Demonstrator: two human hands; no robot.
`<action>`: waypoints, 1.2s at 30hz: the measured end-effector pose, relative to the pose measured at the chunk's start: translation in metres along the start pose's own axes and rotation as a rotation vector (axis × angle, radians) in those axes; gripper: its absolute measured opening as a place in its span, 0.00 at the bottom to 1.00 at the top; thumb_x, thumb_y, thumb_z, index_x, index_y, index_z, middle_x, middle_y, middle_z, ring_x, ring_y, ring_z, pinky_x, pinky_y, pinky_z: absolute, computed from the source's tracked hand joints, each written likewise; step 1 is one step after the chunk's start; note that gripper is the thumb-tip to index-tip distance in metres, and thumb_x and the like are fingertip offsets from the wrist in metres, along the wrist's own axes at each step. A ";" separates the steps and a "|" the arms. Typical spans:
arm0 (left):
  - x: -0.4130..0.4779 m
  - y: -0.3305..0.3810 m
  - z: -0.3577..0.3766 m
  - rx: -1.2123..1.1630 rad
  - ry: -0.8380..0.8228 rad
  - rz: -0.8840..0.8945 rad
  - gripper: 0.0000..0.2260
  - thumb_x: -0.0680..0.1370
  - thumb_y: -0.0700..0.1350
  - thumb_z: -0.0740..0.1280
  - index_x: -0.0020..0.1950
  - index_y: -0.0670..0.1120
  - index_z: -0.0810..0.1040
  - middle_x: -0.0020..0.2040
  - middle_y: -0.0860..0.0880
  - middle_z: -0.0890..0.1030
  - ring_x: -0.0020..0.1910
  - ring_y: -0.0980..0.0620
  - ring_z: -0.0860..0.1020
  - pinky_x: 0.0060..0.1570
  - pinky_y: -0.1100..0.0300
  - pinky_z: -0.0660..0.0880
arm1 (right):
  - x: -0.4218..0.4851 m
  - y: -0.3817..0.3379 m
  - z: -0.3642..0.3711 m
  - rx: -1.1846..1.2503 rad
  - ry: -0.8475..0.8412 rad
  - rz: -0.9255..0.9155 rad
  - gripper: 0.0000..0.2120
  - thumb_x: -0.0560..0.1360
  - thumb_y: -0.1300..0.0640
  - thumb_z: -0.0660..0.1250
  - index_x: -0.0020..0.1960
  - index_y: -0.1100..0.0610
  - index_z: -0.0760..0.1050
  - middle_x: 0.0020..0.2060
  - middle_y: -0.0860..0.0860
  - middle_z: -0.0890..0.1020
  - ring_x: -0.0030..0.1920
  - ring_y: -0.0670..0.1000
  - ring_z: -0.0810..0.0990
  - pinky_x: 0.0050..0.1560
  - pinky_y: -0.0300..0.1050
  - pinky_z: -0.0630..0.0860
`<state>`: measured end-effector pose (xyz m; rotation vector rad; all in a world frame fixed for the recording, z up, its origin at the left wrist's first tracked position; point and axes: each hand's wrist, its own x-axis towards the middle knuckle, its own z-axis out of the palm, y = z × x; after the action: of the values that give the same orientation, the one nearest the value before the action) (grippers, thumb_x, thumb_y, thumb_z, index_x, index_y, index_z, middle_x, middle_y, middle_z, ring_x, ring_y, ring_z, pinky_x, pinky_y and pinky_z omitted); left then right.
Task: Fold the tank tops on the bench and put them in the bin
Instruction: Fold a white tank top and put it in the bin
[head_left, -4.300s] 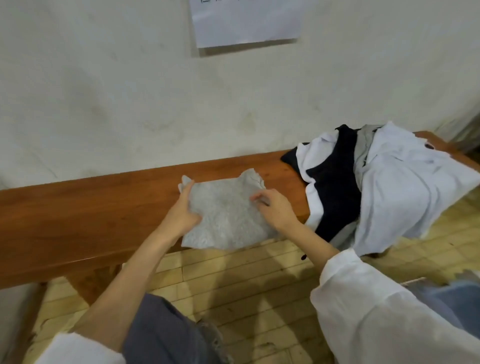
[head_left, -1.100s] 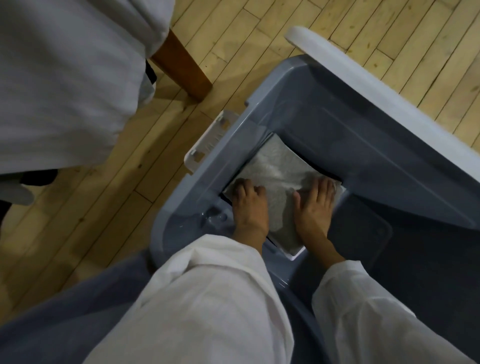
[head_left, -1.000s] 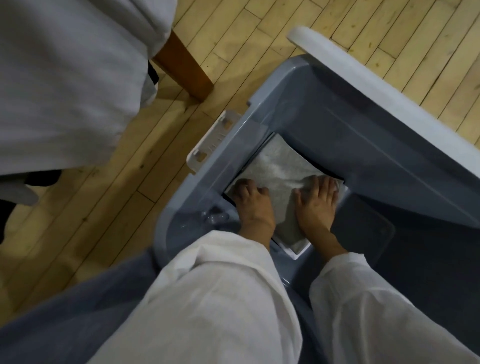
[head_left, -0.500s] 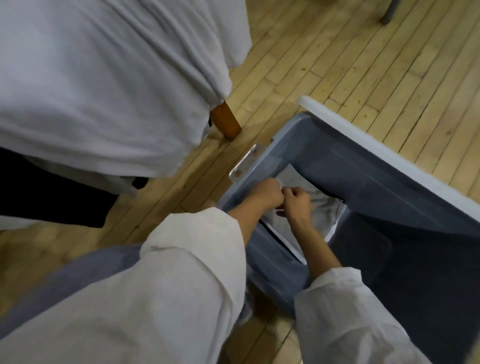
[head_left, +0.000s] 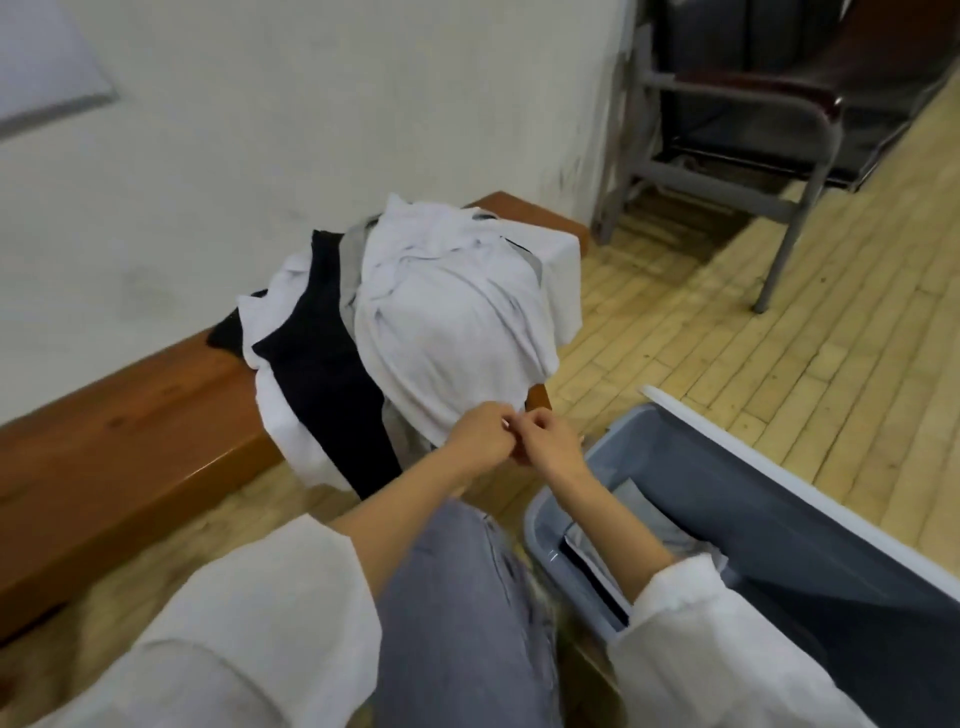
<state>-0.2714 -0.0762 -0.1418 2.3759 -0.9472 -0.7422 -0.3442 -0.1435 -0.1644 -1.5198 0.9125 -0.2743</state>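
Note:
A heap of tank tops lies on the right end of the wooden bench (head_left: 130, 441). A white tank top (head_left: 457, 312) is on top and hangs over the end, with a black one (head_left: 322, 374) and a grey one (head_left: 349, 270) under it. My left hand (head_left: 480, 439) and right hand (head_left: 548, 441) meet with curled fingers right at the white top's lower hem. I see no cloth lifted between them. The grey-blue bin (head_left: 779, 545) stands on the floor at the right. A folded grey tank top (head_left: 639, 506) lies inside it, partly hidden by my right forearm.
A metal-framed chair (head_left: 779, 114) stands against the wall beyond the bench end. My knee in grey jeans (head_left: 457, 597) is between bench and bin. The bin's white lid edge (head_left: 779, 467) runs along its far side. The floor is pale wood planks.
Both hands have left the folded grey top in the bin and risen to the hem of the white top. My view has swung up from the bin to the bench and wall.

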 end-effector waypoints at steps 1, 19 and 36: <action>-0.004 0.000 -0.010 -0.014 0.049 -0.010 0.08 0.74 0.36 0.62 0.48 0.44 0.79 0.45 0.46 0.81 0.45 0.49 0.77 0.39 0.61 0.68 | -0.005 -0.012 0.006 -0.030 0.002 -0.029 0.12 0.76 0.53 0.65 0.38 0.59 0.74 0.31 0.54 0.80 0.39 0.55 0.81 0.46 0.53 0.79; 0.007 -0.056 -0.139 -0.186 0.454 -0.099 0.14 0.78 0.40 0.61 0.64 0.42 0.72 0.64 0.45 0.73 0.59 0.47 0.74 0.54 0.60 0.69 | 0.003 -0.107 0.080 -0.145 -0.091 -0.153 0.07 0.78 0.59 0.61 0.48 0.62 0.74 0.45 0.61 0.81 0.41 0.52 0.79 0.45 0.47 0.78; 0.051 -0.074 -0.160 -0.661 0.518 -0.039 0.08 0.80 0.40 0.57 0.42 0.49 0.61 0.39 0.49 0.66 0.35 0.54 0.65 0.33 0.62 0.62 | 0.046 -0.070 0.123 -0.134 0.092 -0.233 0.06 0.78 0.61 0.61 0.45 0.58 0.75 0.40 0.50 0.80 0.44 0.53 0.79 0.43 0.43 0.74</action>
<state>-0.1037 -0.0290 -0.0829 1.8490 -0.3575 -0.3390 -0.2074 -0.0911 -0.1386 -1.7525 0.8386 -0.4621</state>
